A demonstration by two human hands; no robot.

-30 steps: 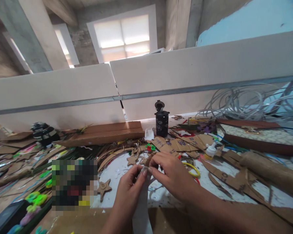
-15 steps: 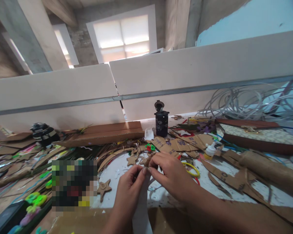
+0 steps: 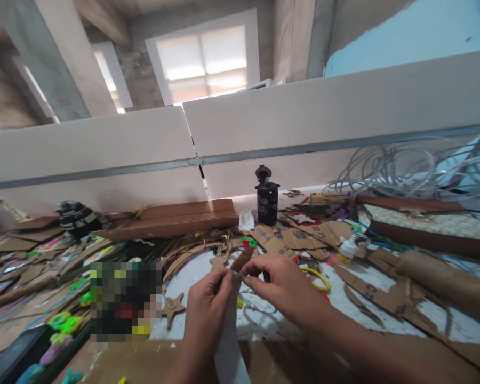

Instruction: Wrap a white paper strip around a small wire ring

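My left hand [image 3: 208, 304] is closed in a pinch on a long paper strip [image 3: 230, 346], which hangs white down to the bottom edge of the view. Just above the fingertips a brown end [image 3: 242, 259] sticks up; whether it is the same strip's other side I cannot tell. My right hand [image 3: 280, 282] pinches at the same spot, thumb and forefinger close to the left thumb. Left of my hands lies a cardboard star [image 3: 173, 310]. Another star [image 3: 219, 262] is partly covered beyond my fingers.
A black bottle [image 3: 268, 205] stands open-lidded behind my hands. To the right are a glue bottle [image 3: 348, 248], a yellow ring [image 3: 317, 278], cut cardboard [image 3: 370, 292] and a patterned bag [image 3: 424, 224]. A black device [image 3: 18, 352] and colourful foam flowers [image 3: 64, 322] lie at left.
The brown end shows more fully above my fingers now, and my right fingertips have shifted a little. The whole view has drifted slightly to the right.
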